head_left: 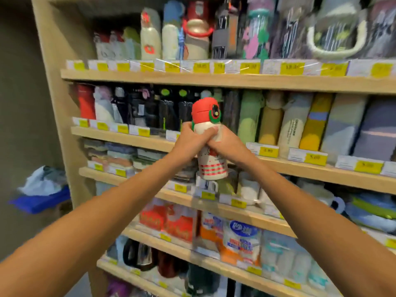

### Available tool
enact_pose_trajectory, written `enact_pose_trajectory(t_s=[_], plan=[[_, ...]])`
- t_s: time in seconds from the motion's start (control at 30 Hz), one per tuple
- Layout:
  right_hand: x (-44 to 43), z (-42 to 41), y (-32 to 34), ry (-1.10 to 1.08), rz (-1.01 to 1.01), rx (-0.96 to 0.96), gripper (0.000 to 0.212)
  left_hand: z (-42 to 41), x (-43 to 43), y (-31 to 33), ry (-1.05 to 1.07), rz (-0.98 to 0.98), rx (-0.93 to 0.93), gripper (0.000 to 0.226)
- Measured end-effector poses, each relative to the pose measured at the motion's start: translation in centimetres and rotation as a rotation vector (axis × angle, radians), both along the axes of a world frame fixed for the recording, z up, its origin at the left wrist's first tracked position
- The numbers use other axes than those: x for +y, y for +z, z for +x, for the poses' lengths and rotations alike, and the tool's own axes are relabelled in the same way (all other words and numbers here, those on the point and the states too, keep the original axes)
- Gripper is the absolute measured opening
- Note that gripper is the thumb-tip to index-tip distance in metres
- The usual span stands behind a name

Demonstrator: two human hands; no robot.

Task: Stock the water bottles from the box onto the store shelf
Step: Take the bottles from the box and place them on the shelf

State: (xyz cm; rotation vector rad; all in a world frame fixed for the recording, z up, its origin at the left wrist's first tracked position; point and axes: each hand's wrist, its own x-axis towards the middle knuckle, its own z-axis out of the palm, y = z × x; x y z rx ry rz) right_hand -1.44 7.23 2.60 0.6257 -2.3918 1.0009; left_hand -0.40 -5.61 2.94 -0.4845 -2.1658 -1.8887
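A white water bottle point(212, 166) with a red cap, a green ring and red stripes near its base is held upright in front of the wooden store shelf point(214, 81). My left hand point(190, 140) wraps its upper body from the left. My right hand point(227, 144) grips it from the right, fingers overlapping the left hand. The bottle hangs at the height of the second shelf board, in front of a row of dark bottles point(158, 108). The box is not in view.
The top shelf holds a similar white and red bottle point(150, 35) among other bottles. Yellow price tags point(267, 151) line every shelf edge. Mugs point(206, 185) and packaged goods fill lower shelves. A blue bin point(40, 200) with cloth sits left of the shelf unit.
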Motion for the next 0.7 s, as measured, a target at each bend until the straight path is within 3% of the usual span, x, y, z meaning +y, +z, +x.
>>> enact_pose_trajectory(t_s=[0.1, 0.33, 0.5, 0.7], plan=[[-3.3, -2.4, 3.1, -0.004, 0.013, 0.034, 0.039, -2.7, -3.2, 2.4, 0.036, 0.018, 0.027, 0.078], [-10.8, -7.5, 8.4, -0.039, 0.023, 0.173, 0.036, -7.7, -9.4, 7.2, 0.008, 0.141, 0.105, 0.063], [-16.0, -9.7, 11.3, 0.026, 0.043, 0.226, 0.037, -10.7, -14.0, 9.5, -0.022, 0.223, 0.142, 0.082], [-21.7, -11.7, 15.3, -0.014, 0.097, 0.261, 0.030, -14.3, -19.7, 12.9, -0.043, 0.211, 0.233, 0.063]])
